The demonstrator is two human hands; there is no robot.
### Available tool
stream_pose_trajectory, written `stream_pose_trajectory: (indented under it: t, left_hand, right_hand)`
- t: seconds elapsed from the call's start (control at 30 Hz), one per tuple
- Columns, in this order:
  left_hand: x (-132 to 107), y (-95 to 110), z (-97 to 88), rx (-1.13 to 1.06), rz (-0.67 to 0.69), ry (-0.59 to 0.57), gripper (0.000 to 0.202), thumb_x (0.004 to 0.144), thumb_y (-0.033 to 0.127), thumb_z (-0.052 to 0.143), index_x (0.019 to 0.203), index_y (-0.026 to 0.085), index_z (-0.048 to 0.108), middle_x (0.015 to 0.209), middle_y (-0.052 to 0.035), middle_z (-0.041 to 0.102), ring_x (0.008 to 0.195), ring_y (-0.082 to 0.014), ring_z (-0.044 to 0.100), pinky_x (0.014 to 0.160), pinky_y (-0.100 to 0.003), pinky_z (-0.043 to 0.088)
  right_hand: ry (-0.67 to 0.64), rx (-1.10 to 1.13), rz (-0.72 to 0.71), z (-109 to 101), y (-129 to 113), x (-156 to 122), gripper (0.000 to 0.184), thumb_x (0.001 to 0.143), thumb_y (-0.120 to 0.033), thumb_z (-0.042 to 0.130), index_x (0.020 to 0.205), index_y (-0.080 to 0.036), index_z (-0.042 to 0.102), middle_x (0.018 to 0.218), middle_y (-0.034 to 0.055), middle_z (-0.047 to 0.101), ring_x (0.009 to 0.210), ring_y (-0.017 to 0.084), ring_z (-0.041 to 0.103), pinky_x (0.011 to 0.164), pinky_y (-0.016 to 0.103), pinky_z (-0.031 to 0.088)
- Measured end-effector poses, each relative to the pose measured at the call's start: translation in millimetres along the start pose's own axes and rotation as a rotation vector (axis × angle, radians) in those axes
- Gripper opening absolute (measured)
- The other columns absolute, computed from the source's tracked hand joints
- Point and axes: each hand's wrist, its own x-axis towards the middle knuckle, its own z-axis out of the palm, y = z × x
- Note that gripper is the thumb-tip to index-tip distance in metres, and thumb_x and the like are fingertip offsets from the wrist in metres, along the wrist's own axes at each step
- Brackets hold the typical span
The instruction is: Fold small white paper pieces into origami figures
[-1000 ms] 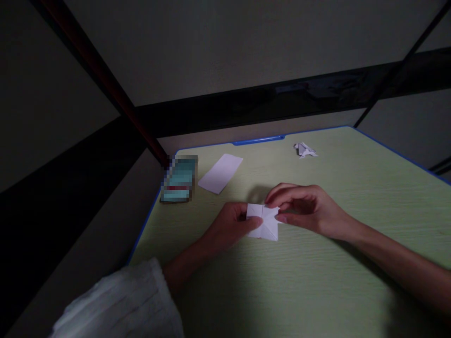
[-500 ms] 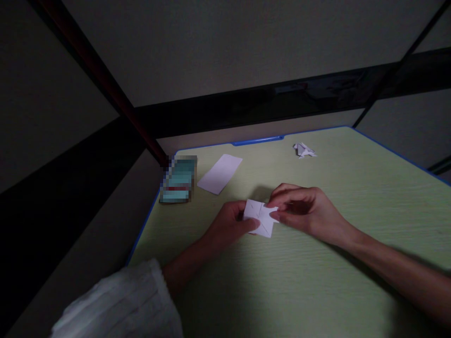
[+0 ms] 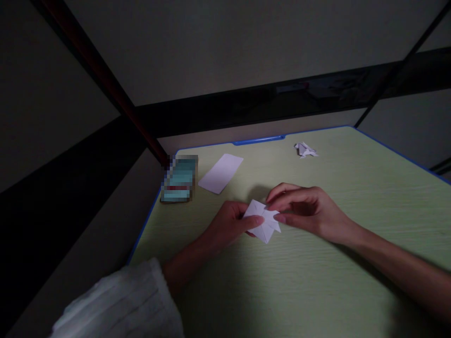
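A small folded white paper piece [image 3: 265,224] with crossing creases sits just above the pale green table [image 3: 317,281]. My left hand [image 3: 230,225] pinches its left side, thumb on top. From the right, my right hand [image 3: 306,211] pinches its right edge between thumb and fingers. Both hands are closed on the paper. A white sleeve [image 3: 120,305] covers my left forearm.
A flat white paper strip [image 3: 221,173] lies at the back left, beside a blurred teal box [image 3: 179,179] at the table's corner. A small folded white paper figure [image 3: 305,149] rests near the far edge. A blue rim runs round the table; a dark post stands behind the corner.
The folded paper has turned in my hands, so a corner now points toward me. Both hands stay in about the same place.
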Motion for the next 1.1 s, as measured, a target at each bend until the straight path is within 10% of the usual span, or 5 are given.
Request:
stream_pose_trajectory:
  t: [0.4, 0.73, 1.1]
  left_hand:
    - [-1, -1, 0.1, -0.011, 0.002, -0.056, 0.022, 0.056, 0.028, 0.066, 0.065, 0.008, 0.064, 0.057, -0.0011, 0.06, 0.051, -0.0091, 0.051, 0.051, -0.021, 0.039]
    - [0, -6, -2.4, 0.312, 0.058, -0.071, 0.022, 0.063, 0.029, 0.057, 0.06, 0.008, 0.062, 0.046, 0.0033, 0.047, 0.045, -0.007, 0.039, 0.044, -0.019, 0.025]
    - [0, -7, 0.8, 0.415, 0.091, 0.005, 0.019, 0.065, 0.027, 0.056, 0.062, 0.009, 0.061, 0.053, 0.0006, 0.054, 0.048, -0.0087, 0.045, 0.046, -0.019, 0.031]
  right_hand:
    - [-0.106, 0.11, 0.023, -2, 3, -1, 0.015, 0.07, -0.009, 0.059, 0.081, -0.016, 0.066, 0.091, 0.0046, 0.052, 0.075, 0.009, 0.055, 0.062, 0.021, 0.047]
    - [-0.187, -0.209, -0.08, -8, 5, 1, 0.013, 0.071, -0.013, 0.059, 0.079, -0.016, 0.069, 0.081, 0.0054, 0.06, 0.067, 0.01, 0.057, 0.058, 0.021, 0.046]
    - [0.076, 0.01, 0.203, 3, 9, 3, 0.01, 0.058, -0.023, 0.069, 0.061, -0.013, 0.067, 0.064, 0.0037, 0.065, 0.056, 0.011, 0.058, 0.053, 0.022, 0.046]
